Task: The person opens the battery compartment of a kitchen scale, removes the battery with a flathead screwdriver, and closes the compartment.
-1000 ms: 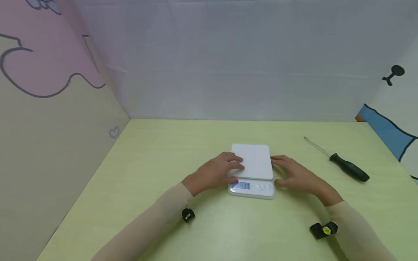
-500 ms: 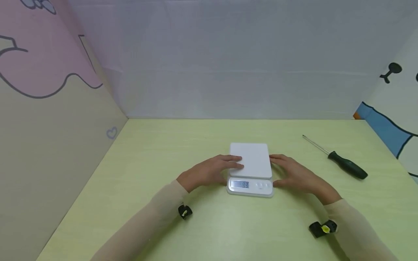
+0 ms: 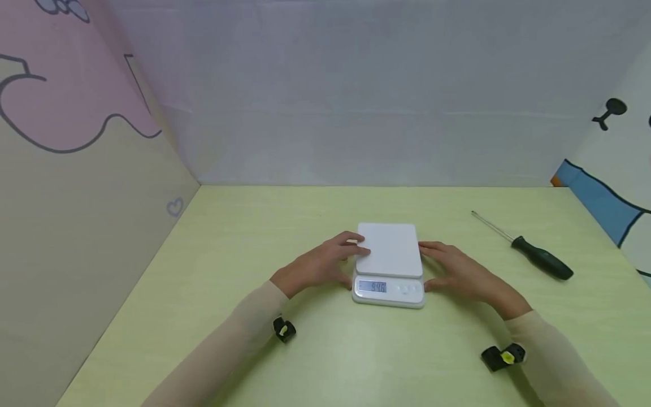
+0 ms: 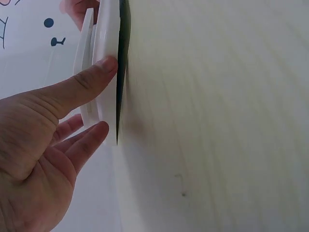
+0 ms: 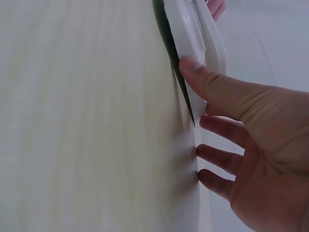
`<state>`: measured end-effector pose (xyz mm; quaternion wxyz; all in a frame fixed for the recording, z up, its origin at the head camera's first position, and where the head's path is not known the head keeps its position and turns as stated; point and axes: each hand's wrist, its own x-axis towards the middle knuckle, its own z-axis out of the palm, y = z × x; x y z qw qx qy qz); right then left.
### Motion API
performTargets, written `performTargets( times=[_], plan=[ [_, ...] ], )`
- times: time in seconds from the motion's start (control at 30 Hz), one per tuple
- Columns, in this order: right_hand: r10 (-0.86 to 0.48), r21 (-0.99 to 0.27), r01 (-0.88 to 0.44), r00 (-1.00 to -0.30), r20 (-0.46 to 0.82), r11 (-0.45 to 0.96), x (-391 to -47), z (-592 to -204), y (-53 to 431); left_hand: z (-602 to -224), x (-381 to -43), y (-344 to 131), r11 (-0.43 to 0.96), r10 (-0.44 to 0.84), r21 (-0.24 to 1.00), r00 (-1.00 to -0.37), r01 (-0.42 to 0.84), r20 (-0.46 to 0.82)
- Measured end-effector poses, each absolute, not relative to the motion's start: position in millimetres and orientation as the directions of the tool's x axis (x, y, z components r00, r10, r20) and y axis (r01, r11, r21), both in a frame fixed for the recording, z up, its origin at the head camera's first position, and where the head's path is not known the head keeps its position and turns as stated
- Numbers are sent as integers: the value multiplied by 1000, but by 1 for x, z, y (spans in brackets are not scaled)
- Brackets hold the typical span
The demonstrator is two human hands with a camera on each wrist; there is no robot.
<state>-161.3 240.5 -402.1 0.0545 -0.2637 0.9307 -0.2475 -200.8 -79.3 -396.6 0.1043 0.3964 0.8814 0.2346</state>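
Note:
A white digital kitchen scale (image 3: 389, 251) is on the table, its lit display facing me. My left hand (image 3: 321, 265) grips its left side. In the left wrist view the thumb presses the side of the base, while fingers reach the plate and the far part of that side. My right hand (image 3: 460, 272) holds the right side, thumb against the base. Its lower fingers touch down beside the scale in the right wrist view. Both wrist views show a dark wedge under the base, wider toward me, so the near edge appears slightly raised.
A screwdriver (image 3: 541, 258) with a dark green handle lies right of the scale, its tip pointing to the back left. Pale walls enclose the yellow-green table (image 3: 264, 226) at the back and sides. Black wrist devices (image 3: 502, 357) sit at both cuffs.
My left hand's fingers have drawn back left, from over the plate to its edge, and the thumb has left the display for the scale's side. The display digits have changed.

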Motion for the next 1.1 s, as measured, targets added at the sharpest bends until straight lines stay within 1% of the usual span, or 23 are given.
performTargets(
  times=[0.13,0.3,0.53,0.8,0.97,1.1],
  plan=[
    [-528,-505,-466,-849,23,727,-162,-402,242,-398,-202,-82,551,741,580,-671,600,-11],
    [-544,-545,-466,-839,23,696,-161,-401,246,-398,-204,-85,527,731,657,-682,540,-25],
    [-547,-594,-454,-837,26,665,-158,-396,250,-398,-206,-91,492,688,770,-723,406,-58],
    [-540,-651,-409,-842,-1,640,-156,-388,253,-403,-209,-98,396,676,836,-737,380,15],
    [-531,-685,-379,-847,-13,622,-155,-385,256,-406,-210,-100,345,641,879,-767,329,36],
    [-531,-696,-383,-847,2,608,-156,-383,258,-407,-211,-102,298,614,904,-787,307,65]
  ],
)
